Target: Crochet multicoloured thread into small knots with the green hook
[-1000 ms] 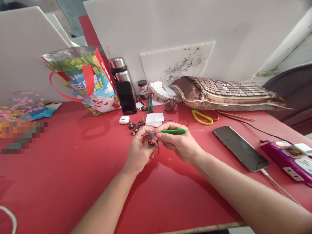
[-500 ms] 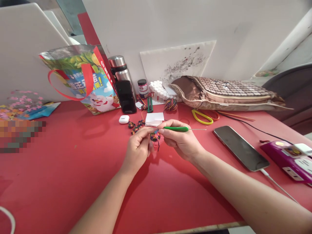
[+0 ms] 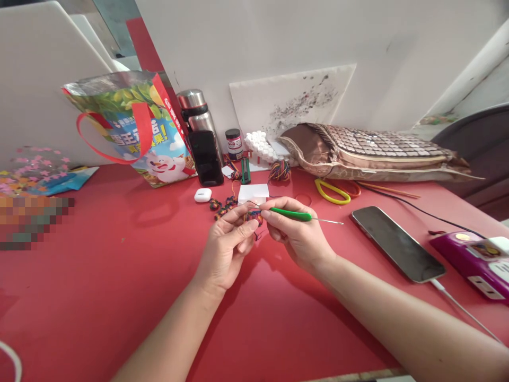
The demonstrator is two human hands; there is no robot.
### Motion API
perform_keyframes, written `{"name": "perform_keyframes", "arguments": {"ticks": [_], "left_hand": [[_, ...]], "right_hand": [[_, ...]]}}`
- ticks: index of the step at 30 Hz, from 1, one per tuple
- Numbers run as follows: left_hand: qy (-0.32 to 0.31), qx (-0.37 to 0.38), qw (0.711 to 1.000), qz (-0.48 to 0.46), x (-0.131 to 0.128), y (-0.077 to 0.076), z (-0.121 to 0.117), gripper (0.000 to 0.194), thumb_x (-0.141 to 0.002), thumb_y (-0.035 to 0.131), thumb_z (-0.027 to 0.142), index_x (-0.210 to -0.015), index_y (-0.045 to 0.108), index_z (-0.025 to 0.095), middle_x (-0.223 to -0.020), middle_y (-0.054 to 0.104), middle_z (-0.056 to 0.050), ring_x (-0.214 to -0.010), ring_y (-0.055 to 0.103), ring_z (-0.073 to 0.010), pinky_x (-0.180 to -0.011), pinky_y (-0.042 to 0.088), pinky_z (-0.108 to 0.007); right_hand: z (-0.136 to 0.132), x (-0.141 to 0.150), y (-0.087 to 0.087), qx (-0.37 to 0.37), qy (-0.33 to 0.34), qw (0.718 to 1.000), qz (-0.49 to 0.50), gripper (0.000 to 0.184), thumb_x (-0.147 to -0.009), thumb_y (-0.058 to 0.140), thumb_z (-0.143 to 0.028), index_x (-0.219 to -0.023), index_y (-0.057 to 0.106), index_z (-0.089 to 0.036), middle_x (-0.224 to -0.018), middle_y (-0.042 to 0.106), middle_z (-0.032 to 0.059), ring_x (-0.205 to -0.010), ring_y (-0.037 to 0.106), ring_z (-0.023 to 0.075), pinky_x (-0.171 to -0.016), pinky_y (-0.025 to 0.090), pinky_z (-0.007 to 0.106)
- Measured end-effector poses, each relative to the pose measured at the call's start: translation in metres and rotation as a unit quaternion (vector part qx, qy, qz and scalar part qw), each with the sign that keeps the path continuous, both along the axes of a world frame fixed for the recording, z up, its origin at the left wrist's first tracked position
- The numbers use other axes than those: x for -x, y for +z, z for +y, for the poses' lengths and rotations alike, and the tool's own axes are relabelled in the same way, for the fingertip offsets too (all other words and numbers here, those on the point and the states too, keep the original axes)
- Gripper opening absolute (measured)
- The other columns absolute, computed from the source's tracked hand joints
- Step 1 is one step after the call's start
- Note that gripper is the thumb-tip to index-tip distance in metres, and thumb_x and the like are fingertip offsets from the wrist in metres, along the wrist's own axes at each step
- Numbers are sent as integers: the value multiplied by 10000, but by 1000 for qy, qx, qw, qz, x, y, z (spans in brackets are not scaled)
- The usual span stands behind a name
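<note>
My right hand [image 3: 296, 225] is closed around a crochet hook [image 3: 292, 214] with a green handle. Its bare metal end sticks out to the right, and the other tip points at my left fingers. Between thumb and fingers, my left hand [image 3: 230, 236] pinches a small piece of multicoloured crochet [image 3: 255, 216], partly hidden by the thumb. A dark yarn end hangs below it. Just behind my left hand, more crocheted pieces [image 3: 225, 206] in dark blue and orange lie on the red table [image 3: 139, 286]. A multicoloured yarn ball [image 3: 280, 171] sits farther back.
A white box [image 3: 253, 192] and an earbud case [image 3: 203, 195] stand beyond my hands. Behind are an upright phone [image 3: 205, 158], a steel flask [image 3: 194, 106] and a printed bag [image 3: 159, 138]. Rightward lie yellow-handled scissors [image 3: 333, 192], a charging phone [image 3: 397, 244] and a purple power strip [image 3: 473, 265].
My left thumb has moved up over the crochet piece and now covers more of it. The hook has tilted, its right end lower.
</note>
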State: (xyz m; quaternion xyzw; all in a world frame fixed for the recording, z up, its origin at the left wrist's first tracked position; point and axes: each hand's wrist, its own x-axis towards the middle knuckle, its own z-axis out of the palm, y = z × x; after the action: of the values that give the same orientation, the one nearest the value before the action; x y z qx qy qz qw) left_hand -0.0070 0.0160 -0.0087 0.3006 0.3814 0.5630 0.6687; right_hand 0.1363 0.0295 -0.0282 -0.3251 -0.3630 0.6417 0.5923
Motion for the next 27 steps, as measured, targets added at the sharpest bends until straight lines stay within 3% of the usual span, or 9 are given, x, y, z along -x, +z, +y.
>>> {"name": "perform_keyframes", "arguments": {"ticks": [4, 10, 17, 27], "left_hand": [[-9, -13, 1000, 3, 3, 2, 0, 361, -606, 949, 139, -954, 859, 162, -711, 695, 12, -410, 338, 21, -405, 251, -154], [4, -36, 999, 36, 8, 5, -1, 420, -604, 952, 128, -1010, 872, 201, -714, 686, 16, -480, 410, -8, -442, 325, -139], [-14, -25, 1000, -4, 9, 6, -1, 424, -598, 949, 155, -1012, 877, 212, -794, 766, -14, -667, 684, -100, -641, 562, -175], [-17, -57, 998, 2, 13, 5, 2, 400, -638, 931, 145, -1027, 874, 222, -819, 787, -16, -722, 718, -139, -687, 619, -236]], "right_hand": [[2, -3, 2, 37, 40, 998, 35, 132, -720, 878, -272, -779, 791, -193, -474, 580, -45, -449, 454, 71, -465, 292, 213], [0, -4, 6, 20, 83, 995, 51, 161, -709, 902, -218, -838, 807, -205, -520, 638, -41, -473, 528, 82, -468, 341, 199], [1, -2, 3, 17, 113, 988, 104, 179, -703, 919, -156, -838, 819, -218, -738, 756, -22, -622, 684, 97, -615, 536, 211], [2, -3, 2, -1, 129, 986, 101, 189, -726, 913, -176, -883, 822, -229, -754, 784, 0, -686, 721, 128, -657, 562, 235]]}}
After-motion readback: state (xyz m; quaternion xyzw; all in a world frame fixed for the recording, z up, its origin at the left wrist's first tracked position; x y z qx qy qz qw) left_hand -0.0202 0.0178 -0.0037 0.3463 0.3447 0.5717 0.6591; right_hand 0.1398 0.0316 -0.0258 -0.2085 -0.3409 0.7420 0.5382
